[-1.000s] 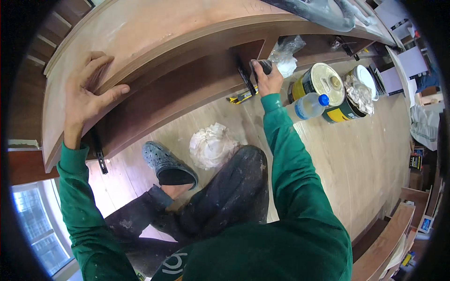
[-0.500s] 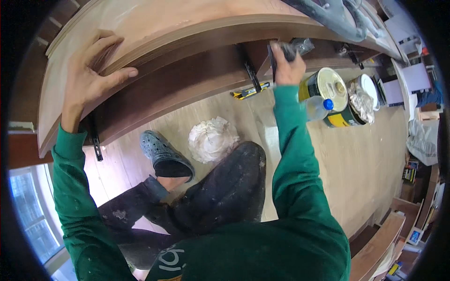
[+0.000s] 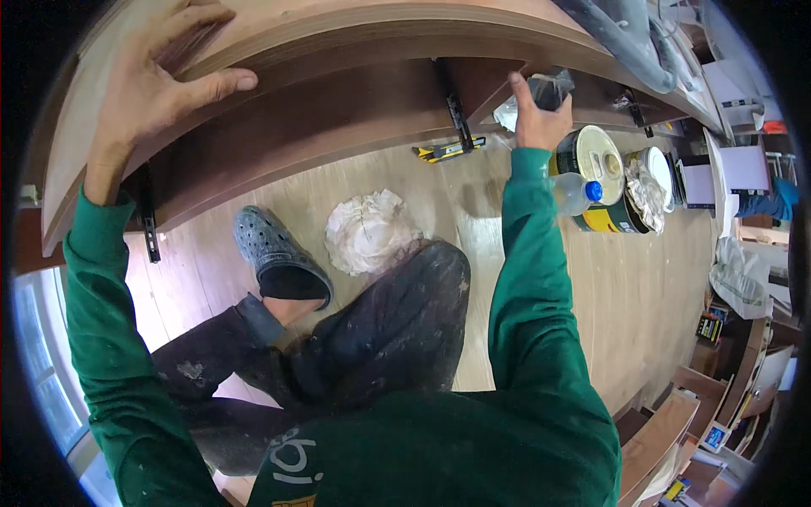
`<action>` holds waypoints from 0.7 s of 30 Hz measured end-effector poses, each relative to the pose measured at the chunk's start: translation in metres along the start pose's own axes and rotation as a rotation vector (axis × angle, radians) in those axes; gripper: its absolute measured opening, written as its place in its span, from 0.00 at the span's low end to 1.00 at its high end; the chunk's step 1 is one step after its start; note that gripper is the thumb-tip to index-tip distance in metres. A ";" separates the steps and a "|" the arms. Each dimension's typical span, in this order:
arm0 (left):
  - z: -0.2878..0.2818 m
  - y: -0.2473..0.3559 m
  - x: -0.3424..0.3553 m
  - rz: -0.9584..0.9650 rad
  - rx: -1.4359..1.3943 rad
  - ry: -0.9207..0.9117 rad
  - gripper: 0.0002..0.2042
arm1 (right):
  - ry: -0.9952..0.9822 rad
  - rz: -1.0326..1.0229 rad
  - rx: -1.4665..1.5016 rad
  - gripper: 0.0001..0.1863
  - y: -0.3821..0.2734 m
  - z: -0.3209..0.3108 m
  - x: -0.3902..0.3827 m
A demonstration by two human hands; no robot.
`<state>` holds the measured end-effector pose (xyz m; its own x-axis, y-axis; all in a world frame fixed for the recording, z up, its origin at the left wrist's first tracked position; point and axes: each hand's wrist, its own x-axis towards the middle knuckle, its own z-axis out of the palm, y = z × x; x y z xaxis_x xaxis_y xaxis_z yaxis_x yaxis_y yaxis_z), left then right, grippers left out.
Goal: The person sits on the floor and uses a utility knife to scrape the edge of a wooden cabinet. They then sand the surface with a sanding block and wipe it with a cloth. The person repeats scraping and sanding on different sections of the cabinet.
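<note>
My left hand (image 3: 156, 84) rests on the pale top near the edge of a long curved wooden panel (image 3: 338, 42). Its fingers are spread and its thumb stretches along the brown rim. Farther right, my right hand (image 3: 541, 122) is closed around a dark block-like object (image 3: 549, 95), its kind hard to make out. That hand is at the panel's underside, beside a brown divider (image 3: 498, 89). Black metal drawer runners (image 3: 456, 110) hang below the panel. A crumpled whitish cloth bundle (image 3: 372, 232) lies on the floor by my knee.
A yellow and black tool (image 3: 448, 149) lies under the panel. Right of my forearm are a clear bottle with a blue cap (image 3: 574, 194), a large can (image 3: 598, 156) and a crumpled cloth (image 3: 646, 194). A grey hose (image 3: 621, 38) lies on the panel. Wooden drawers (image 3: 663, 435) stand lower right.
My right hand has moved a little right along the panel's underside, with the dark object in it. The view has shifted slightly. My left hand stays on the panel.
</note>
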<state>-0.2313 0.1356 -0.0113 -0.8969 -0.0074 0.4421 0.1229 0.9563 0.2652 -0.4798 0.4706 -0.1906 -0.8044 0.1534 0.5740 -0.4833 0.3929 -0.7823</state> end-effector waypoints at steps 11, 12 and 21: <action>-0.005 0.040 0.009 0.069 0.097 0.004 0.30 | -0.168 0.049 -0.375 0.31 0.078 0.015 -0.075; -0.005 0.040 0.010 0.071 0.099 0.003 0.30 | -0.162 0.078 -0.336 0.31 0.082 0.012 -0.076; -0.006 0.035 0.007 0.075 0.139 -0.012 0.29 | -0.230 -0.356 -0.354 0.13 0.070 0.012 -0.066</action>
<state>-0.2311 0.1668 0.0061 -0.8925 0.0679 0.4460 0.1300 0.9854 0.1101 -0.4647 0.4772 -0.2860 -0.6861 -0.2312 0.6897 -0.6258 0.6711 -0.3975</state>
